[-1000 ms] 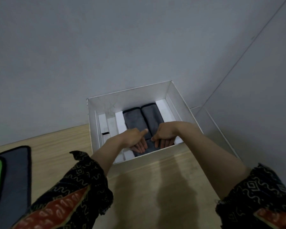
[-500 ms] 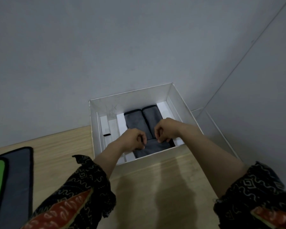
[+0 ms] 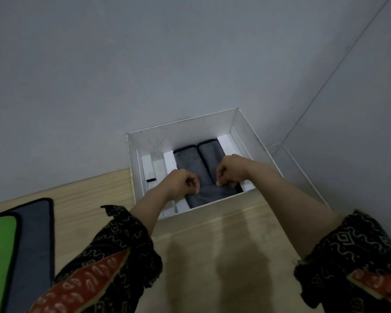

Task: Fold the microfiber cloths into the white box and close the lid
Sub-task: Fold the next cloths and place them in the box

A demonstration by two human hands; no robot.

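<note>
Looking down from your head camera, the white box (image 3: 183, 129) stands open on the wooden tabletop (image 3: 212, 245), pushed against the grey wall (image 3: 167, 64). Two folded cloths (image 3: 190, 160), grey with dark edging, lie side by side and touching on the far part of the box floor. White cardboard dividers (image 3: 158, 168) stand to their left.

A third cloth (image 3: 215, 195) lies crosswise at the near end, just in front of those two, and this is the one you have in hand. Your left hand (image 3: 181, 184) has its fingers curled in, the tips nipping the cloth's left edge. Your right hand (image 3: 231, 169) is curled the same way, thumb and fingers pinched onto the edge further right. Both forearms reach over the box's near wall.

You appear to be in the packing step, seating this third cloth in the box. It looks rumpled rather than square, so your next move probably calls for drawing the pinched edge over to finish the fold. After that, press it flat below the rim so that a lid can sit.

At the table's left edge lies what looks like a flat grey cloth (image 3: 36, 233) with a green cloth (image 3: 0, 245) on top. If those also belong in the box, the lid has to wait. I cannot pick out the lid with any certainty here, so locate it before you let go.
</note>
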